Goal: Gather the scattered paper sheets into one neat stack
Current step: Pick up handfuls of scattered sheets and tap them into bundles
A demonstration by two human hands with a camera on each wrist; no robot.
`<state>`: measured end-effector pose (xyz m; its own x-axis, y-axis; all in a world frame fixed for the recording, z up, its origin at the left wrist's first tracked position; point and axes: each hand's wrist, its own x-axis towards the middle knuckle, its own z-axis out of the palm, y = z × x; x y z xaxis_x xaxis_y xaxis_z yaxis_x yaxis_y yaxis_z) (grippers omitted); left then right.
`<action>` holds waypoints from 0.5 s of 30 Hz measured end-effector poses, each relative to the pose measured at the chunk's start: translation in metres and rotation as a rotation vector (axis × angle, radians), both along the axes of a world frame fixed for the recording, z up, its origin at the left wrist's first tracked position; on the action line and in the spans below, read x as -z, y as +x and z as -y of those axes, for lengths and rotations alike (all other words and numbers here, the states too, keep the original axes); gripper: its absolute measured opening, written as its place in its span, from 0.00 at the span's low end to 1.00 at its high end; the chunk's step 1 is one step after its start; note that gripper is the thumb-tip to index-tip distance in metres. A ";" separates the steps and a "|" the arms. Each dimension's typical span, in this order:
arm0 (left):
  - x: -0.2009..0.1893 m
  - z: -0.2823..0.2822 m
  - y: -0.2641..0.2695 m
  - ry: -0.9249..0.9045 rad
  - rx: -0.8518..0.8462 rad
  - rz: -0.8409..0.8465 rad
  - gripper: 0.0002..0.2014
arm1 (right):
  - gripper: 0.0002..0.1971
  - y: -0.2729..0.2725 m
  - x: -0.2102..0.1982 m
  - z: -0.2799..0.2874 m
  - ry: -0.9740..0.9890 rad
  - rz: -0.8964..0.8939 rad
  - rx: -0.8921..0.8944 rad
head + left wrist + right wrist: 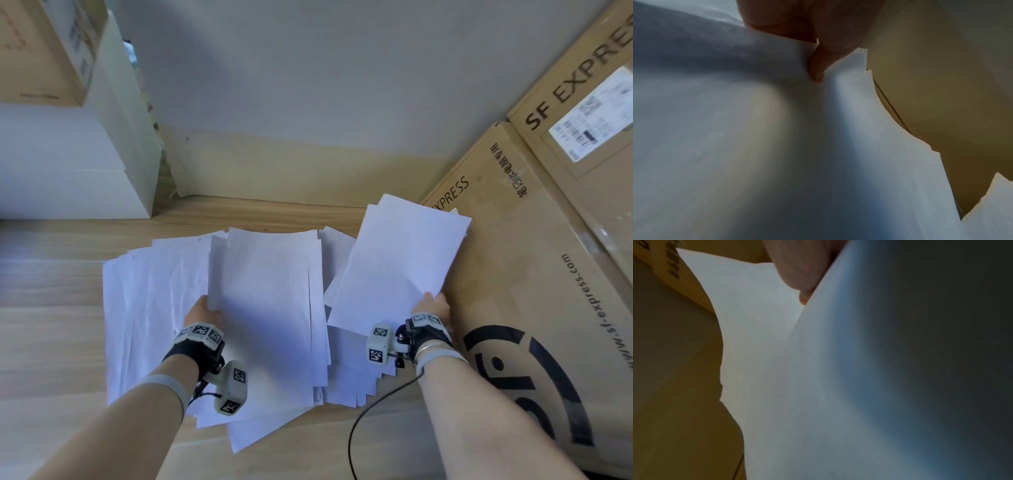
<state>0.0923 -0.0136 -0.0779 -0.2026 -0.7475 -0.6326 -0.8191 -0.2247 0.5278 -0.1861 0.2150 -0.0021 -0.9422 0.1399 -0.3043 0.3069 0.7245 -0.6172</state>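
White paper sheets lie fanned over the wooden table (pixel 51 325). My left hand (pixel 203 313) grips the left edge of a lifted bundle of sheets (pixel 270 308) in the middle. In the left wrist view a fingertip (pixel 817 71) presses into the white paper (pixel 756 146). My right hand (pixel 433 306) holds the near corner of a second bundle (pixel 400 263), raised and tilted to the right above the pile. The right wrist view shows a thumb (pixel 801 272) against that sheet (pixel 838 386). More loose sheets (pixel 144 315) spread flat on the left.
A large SF Express cardboard box (pixel 548 291) stands close on the right, touching the raised sheets' far edge. White boxes (pixel 68 164) and a brown carton (pixel 37 51) stand at the back left. A black cable (pixel 363 421) runs from my right wrist. A grey wall is behind.
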 end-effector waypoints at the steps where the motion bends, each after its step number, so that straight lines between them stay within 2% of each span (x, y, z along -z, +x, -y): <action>1: 0.000 0.001 0.000 0.005 0.002 0.002 0.15 | 0.19 -0.002 0.000 0.003 -0.014 0.001 -0.012; 8: -0.003 0.002 -0.001 0.034 0.006 -0.007 0.15 | 0.17 0.027 0.015 0.036 -0.067 0.103 -0.176; 11: -0.008 0.003 -0.001 0.060 -0.020 -0.031 0.13 | 0.17 0.053 0.022 0.050 -0.038 0.192 -0.317; 15: -0.014 0.003 -0.002 0.134 -0.101 -0.126 0.28 | 0.18 0.089 0.032 0.067 0.067 0.316 -0.555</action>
<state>0.0900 -0.0164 -0.0643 -0.2151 -0.6785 -0.7024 -0.7184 -0.3773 0.5844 -0.0974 0.1477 -0.0336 -0.7461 -0.3145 -0.5868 0.0346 0.8619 -0.5060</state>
